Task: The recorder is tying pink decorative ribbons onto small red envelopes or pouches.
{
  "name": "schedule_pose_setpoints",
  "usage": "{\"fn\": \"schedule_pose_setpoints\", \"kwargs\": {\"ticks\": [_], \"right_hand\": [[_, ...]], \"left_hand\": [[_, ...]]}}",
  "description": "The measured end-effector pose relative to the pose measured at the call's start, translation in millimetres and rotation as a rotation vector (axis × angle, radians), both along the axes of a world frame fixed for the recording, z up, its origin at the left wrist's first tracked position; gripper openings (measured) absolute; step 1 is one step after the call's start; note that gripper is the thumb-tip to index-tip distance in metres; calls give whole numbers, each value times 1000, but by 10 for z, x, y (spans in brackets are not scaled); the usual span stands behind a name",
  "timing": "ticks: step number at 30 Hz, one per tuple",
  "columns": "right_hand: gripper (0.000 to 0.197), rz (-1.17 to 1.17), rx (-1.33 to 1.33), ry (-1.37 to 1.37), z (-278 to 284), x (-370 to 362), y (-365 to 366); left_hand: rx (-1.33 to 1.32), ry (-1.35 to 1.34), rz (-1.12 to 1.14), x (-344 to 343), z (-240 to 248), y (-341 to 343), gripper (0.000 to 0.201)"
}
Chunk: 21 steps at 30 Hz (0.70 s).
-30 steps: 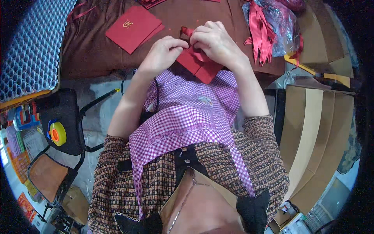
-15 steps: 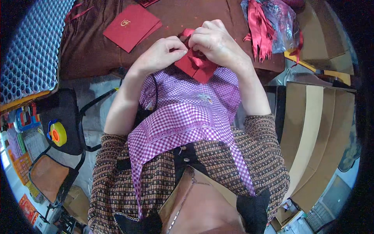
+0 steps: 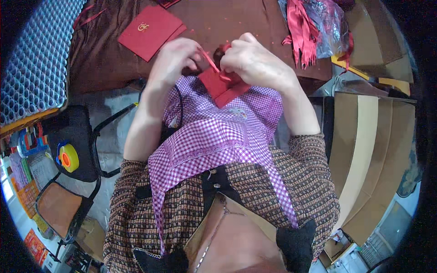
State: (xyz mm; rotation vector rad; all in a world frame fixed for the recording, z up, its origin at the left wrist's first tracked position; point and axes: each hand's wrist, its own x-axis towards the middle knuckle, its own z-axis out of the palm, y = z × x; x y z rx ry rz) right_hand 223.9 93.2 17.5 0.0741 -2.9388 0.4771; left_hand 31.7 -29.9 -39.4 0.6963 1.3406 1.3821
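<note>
A red folded card or small paper bag (image 3: 222,94) hangs tilted at the table's near edge, above my lap. Across its upper part runs a shiny red ribbon (image 3: 209,62), with a loop by my right fingers. My left hand (image 3: 178,54) is closed on one end of the ribbon and pulls it taut up and to the left. My right hand (image 3: 248,59) pinches the ribbon close to the card; its fingertips are partly hidden. Left of my hands, a few flat red cards (image 3: 152,34) with a gold emblem lie stacked on the brown cloth.
A brown cloth covers the table (image 3: 223,20). At its right lie a bundle of red ribbons (image 3: 302,34) and a clear plastic bag (image 3: 330,32). A panel of round cells (image 3: 34,63) stands at left, above a chair (image 3: 61,204) with a tape roll (image 3: 68,157). Cardboard (image 3: 359,164) is at right.
My left hand has moved away from the card, up and left, drawing out a ribbon end. The card has tilted and shifted slightly left and down. My right hand stays near it.
</note>
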Motion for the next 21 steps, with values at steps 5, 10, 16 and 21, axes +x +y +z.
{"fn": "schedule_pose_setpoints", "kwargs": {"ticks": [5,10,16,21], "right_hand": [[3,-37,-34,6,-48,52,40],[2,-194,-76,132,-55,54,92],[8,-318,-154,198,-66,18,121],[17,-574,-561,384,-93,18,238]], "left_hand": [[101,-63,282,-141,-14,8,25],[104,-85,233,-21,-181,-107,41],[275,-392,-182,450,-33,-227,41],[148,-285,-90,499,-98,-202,31]]}}
